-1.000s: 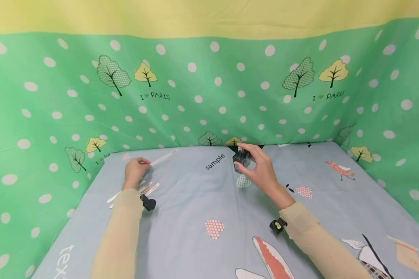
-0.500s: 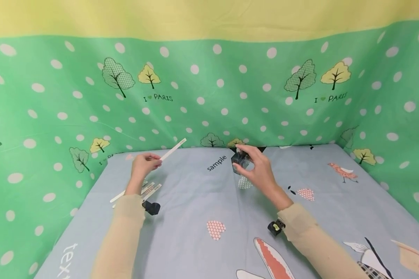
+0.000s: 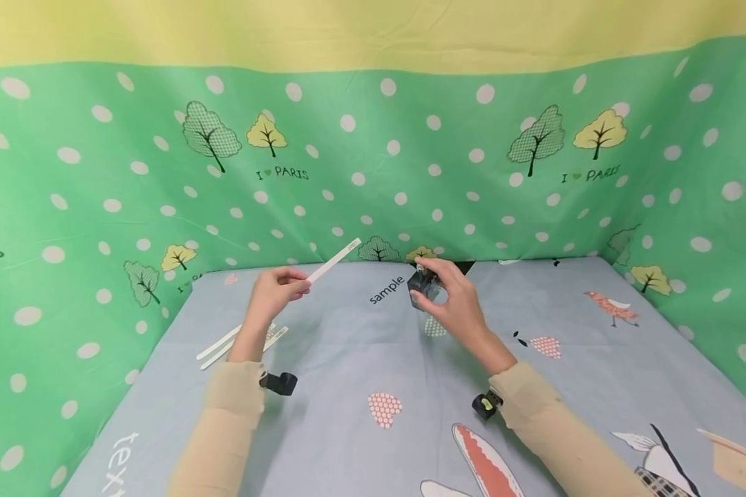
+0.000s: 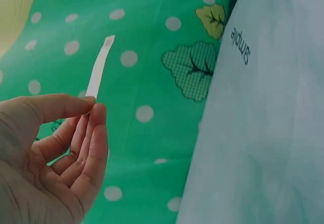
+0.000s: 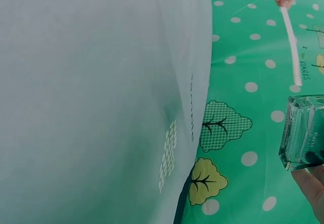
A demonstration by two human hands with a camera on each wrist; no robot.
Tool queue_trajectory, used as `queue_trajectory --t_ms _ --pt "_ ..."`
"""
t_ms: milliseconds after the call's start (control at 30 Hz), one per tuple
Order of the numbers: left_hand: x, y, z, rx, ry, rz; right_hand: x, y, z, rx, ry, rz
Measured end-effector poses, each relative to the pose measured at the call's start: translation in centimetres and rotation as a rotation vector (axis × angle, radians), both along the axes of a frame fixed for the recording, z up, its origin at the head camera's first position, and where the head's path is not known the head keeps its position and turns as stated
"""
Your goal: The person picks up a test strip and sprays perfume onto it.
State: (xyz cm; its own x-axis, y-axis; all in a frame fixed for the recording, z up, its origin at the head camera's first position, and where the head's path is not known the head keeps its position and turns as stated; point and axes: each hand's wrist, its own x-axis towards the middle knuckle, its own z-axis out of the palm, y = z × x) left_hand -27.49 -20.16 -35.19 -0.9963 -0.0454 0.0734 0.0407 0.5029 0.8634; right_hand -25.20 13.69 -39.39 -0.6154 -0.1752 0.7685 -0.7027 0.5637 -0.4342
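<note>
Between thumb and fingers, my left hand (image 3: 278,290) pinches a white paper perfume test strip (image 3: 336,259) by one end. The strip slants up to the right, with small print near its free tip. In the left wrist view the same strip (image 4: 98,69) looks slightly bowed. My right hand (image 3: 463,304) grips a dark, square glass perfume bottle (image 3: 419,290), index finger at the spray top and thumb low on its side. The right wrist view shows the clear glass bottle (image 5: 298,133) with the strip's free end (image 5: 296,72) apart from it, pointing its way.
Several more white test strips (image 3: 220,342) lie on the blue-grey printed cloth (image 3: 323,386) at the left, partly behind my left forearm. A green dotted curtain (image 3: 323,159) hangs along the back and both sides.
My left hand has lifted the test strip off the cloth and moved right, nearer the bottle. The right hand keeps its hold on the bottle, almost in place.
</note>
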Motion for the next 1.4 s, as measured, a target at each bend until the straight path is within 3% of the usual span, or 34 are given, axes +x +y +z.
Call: queue_trajectory --t_ms 267,467,767,1400 --pt "1.7 2.1 0.9 0.021 0.014 -0.068 0.0 -0.5 0.2 -0.003 -0.006 0.012" --pt "2.2 3.6 1.2 0.059 0.013 -0.116 -0.5 -0.7 0.5 0.006 0.037 -0.002" --pt "3.4 4.9 1.0 0.077 -0.023 -0.138 -0.3 -1.0 0.5 0.038 0.036 0.002" --pt "3.9 4.4 0.7 0.07 -0.012 -0.137 0.0 -0.3 0.8 0.012 0.013 -0.037"
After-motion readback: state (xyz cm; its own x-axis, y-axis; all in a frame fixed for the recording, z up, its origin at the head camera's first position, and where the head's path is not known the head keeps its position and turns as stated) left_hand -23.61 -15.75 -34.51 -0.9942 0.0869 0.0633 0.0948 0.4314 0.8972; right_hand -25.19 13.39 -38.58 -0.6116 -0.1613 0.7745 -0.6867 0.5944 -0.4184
